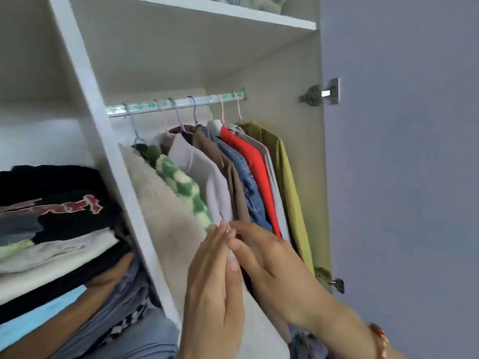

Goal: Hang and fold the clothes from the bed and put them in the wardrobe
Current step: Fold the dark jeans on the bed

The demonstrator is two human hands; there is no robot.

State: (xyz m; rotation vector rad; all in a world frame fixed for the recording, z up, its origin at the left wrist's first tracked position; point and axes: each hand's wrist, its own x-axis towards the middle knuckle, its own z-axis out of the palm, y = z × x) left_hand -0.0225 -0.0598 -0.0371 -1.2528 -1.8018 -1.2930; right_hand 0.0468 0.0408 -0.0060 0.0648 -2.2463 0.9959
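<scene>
Head view: both hands were at the hung clothes inside the open wardrobe [85, 81].

The left hand [210, 286] was flat, fingers straight and close together, pointing up, and lay against the cream fleece [166, 203] and the lower edge of the pale lilac garment [204, 174]. The right hand [274, 260] reached in from the right, its fingertips meeting the left ones at that same pale edge; pinching or only touching, cannot tell. There was a red bracelet [379, 338] on the right wrist. On the rail [181, 103], on thin hangers, left to right: cream fleece, green-and-white checked knit [181, 182], pale lilac garment, brown top [207, 143], denim [246, 174], red top [251, 156], a grey piece, olive shirt [285, 172]. A folded stack [59, 229] sat in the left compartment. The door [401, 151] stood open at right, with its hinge [321, 93] in view.
</scene>
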